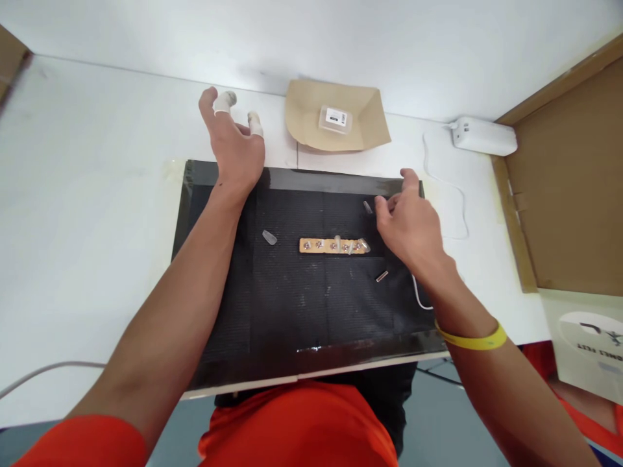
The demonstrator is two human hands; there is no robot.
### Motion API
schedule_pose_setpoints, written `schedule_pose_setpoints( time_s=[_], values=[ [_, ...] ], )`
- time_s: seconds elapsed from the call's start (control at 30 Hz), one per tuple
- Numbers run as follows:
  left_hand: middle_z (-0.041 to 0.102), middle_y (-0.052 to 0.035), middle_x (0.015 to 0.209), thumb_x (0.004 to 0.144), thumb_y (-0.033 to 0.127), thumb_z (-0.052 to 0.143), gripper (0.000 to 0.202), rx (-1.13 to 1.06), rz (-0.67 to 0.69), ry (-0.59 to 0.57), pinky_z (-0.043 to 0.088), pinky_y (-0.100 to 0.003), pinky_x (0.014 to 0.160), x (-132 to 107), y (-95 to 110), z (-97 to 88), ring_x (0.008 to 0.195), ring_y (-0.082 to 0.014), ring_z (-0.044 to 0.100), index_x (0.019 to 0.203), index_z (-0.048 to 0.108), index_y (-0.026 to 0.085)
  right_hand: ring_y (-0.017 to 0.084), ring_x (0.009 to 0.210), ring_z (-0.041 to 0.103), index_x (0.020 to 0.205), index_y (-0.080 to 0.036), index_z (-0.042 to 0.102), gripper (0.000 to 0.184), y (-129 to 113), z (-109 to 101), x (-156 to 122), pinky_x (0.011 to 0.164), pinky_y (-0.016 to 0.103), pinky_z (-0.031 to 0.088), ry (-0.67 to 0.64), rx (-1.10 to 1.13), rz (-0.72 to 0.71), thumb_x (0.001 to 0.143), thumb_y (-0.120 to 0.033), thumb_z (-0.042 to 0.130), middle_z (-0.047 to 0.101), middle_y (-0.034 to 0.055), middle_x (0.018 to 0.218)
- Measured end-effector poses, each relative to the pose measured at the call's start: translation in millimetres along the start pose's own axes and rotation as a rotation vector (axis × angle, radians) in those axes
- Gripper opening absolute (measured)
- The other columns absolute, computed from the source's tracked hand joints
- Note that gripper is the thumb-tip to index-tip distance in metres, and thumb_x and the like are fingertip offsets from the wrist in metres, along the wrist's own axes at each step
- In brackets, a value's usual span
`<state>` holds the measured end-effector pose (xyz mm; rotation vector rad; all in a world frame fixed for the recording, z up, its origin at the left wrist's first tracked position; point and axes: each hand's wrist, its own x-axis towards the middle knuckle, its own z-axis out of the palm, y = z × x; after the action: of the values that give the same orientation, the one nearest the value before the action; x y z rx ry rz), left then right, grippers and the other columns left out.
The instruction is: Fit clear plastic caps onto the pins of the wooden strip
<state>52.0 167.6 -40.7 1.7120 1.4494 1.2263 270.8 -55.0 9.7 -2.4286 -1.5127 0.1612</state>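
My left hand [237, 146] is raised over the far left edge of a black mat [287, 298], fingers apart and holding nothing. White covers sit on two of its digits. Above the mat's right side, my right hand [413, 224] has its thumb and index finger spread, with nothing visible between them. Between the hands lies a narrow tan strip [312, 245] with several shiny metal studs and clear pieces along it. One clear nail-shaped piece [269, 237] rests left of the strip. Another clear piece [367, 207] is near my right thumb. A small metallic bar [382, 276] lies below the strip's right end.
Behind the mat stands a brown paper tray [304, 117] holding a small clear labelled box [335, 119]. A white power strip [484, 136] is at the back right, its thin cable trailing over the white table [97, 214]. Cardboard [574, 175] borders the right side. Part of another person shows lower right.
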Motion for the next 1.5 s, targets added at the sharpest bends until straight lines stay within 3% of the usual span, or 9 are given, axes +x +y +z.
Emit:
schedule_pose_setpoints(
  time_s=[0.1, 0.17, 0.27, 0.33, 0.43, 0.63, 0.83, 1.13, 1.5],
  values=[
    [0.033, -0.0129, 0.163, 0.100, 0.011, 0.061, 0.035, -0.006, 0.013, 0.019, 0.054, -0.039, 0.099, 1.3, -2.9, 1.8, 0.076, -0.0142, 0.058, 0.128, 0.048, 0.026, 0.035, 0.084, 0.068, 0.161, -0.010, 0.034, 0.074, 7.7, -13.6, 4.2, 0.082, 0.053, 0.054, -0.031, 0.031, -0.013, 0.094, -0.035, 0.052, 0.077, 0.0146, 0.090],
    [0.035, -0.0129, 0.162, 0.099, 0.009, 0.061, 0.035, -0.001, 0.002, 0.041, 0.054, -0.038, 0.098, 1.2, -2.1, 2.3, 0.076, -0.0132, 0.058, 0.127, 0.048, 0.025, 0.037, 0.102, 0.067, 0.161, -0.013, 0.033, 0.077, 11.2, -20.5, 8.6, 0.091, 0.056, 0.055, -0.071, 0.054, -0.108, 0.090, -0.029, 0.057, 0.077, 0.0164, 0.108],
    [0.033, -0.0152, 0.163, 0.100, 0.009, 0.060, 0.034, 0.013, -0.004, 0.026, 0.053, -0.037, 0.098, 0.1, 1.7, 1.0, 0.077, -0.0136, 0.058, 0.130, 0.049, 0.022, 0.038, 0.131, 0.056, 0.166, -0.019, 0.023, 0.089, 15.5, -24.3, 16.8, 0.106, 0.058, 0.051, -0.178, 0.081, -0.305, 0.086, -0.022, 0.060, 0.070, 0.0143, 0.136],
    [0.032, -0.0161, 0.164, 0.101, 0.010, 0.059, 0.034, 0.020, 0.000, 0.007, 0.053, -0.038, 0.100, -0.3, 3.4, -0.2, 0.077, -0.0145, 0.058, 0.131, 0.049, 0.022, 0.037, 0.136, 0.053, 0.169, -0.023, 0.012, 0.097, 18.0, -22.6, 23.2, 0.110, 0.058, 0.049, -0.247, 0.075, -0.403, 0.085, -0.019, 0.061, 0.068, 0.0112, 0.141],
    [0.034, -0.0144, 0.162, 0.100, 0.009, 0.059, 0.035, 0.016, 0.001, 0.011, 0.054, -0.039, 0.101, 0.2, 2.2, -0.6, 0.077, -0.0148, 0.058, 0.130, 0.050, 0.024, 0.036, 0.130, 0.058, 0.170, -0.025, 0.004, 0.102, 20.5, -17.9, 33.4, 0.109, 0.058, 0.050, -0.306, 0.024, -0.471, 0.085, -0.019, 0.061, 0.071, 0.0101, 0.134],
    [0.036, -0.0108, 0.161, 0.099, 0.010, 0.061, 0.036, 0.006, 0.002, 0.028, 0.055, -0.040, 0.100, -0.3, 0.2, 0.7, 0.076, -0.0154, 0.057, 0.128, 0.050, 0.028, 0.037, 0.115, 0.063, 0.169, -0.022, 0.010, 0.102, 15.3, -18.9, 46.7, 0.101, 0.059, 0.053, -0.359, -0.021, -0.522, 0.081, -0.019, 0.062, 0.075, 0.0098, 0.121],
    [0.031, -0.0149, 0.164, 0.102, 0.010, 0.060, 0.035, 0.052, -0.036, -0.011, 0.053, -0.036, 0.101, -3.5, 10.1, -1.9, 0.080, -0.0157, 0.061, 0.133, 0.049, 0.022, 0.038, 0.114, 0.064, 0.169, -0.021, 0.012, 0.103, 11.7, -23.7, 51.4, 0.094, 0.057, 0.056, -0.438, -0.064, -0.546, 0.080, -0.019, 0.064, 0.076, 0.0125, 0.121],
    [0.033, -0.0129, 0.163, 0.100, 0.012, 0.062, 0.035, 0.007, -0.005, -0.003, 0.053, -0.040, 0.101, -0.3, 1.9, -1.3, 0.077, -0.0152, 0.057, 0.129, 0.049, 0.026, 0.036, 0.111, 0.066, 0.170, -0.025, 0.013, 0.107, 11.2, -22.4, 60.5, 0.094, 0.053, 0.057, -0.495, -0.054, -0.531, 0.078, -0.020, 0.068, 0.076, 0.0118, 0.118],
    [0.032, -0.0150, 0.164, 0.100, 0.009, 0.061, 0.037, 0.025, 0.012, 0.013, 0.054, -0.040, 0.098, 3.0, -4.6, 3.4, 0.077, -0.0151, 0.057, 0.132, 0.048, 0.023, 0.035, 0.108, 0.065, 0.170, -0.018, 0.012, 0.108, -2.6, -29.1, 65.1, 0.098, 0.055, 0.054, -0.570, -0.118, -0.487, 0.077, -0.020, 0.065, 0.075, 0.0136, 0.119]
  ],
)
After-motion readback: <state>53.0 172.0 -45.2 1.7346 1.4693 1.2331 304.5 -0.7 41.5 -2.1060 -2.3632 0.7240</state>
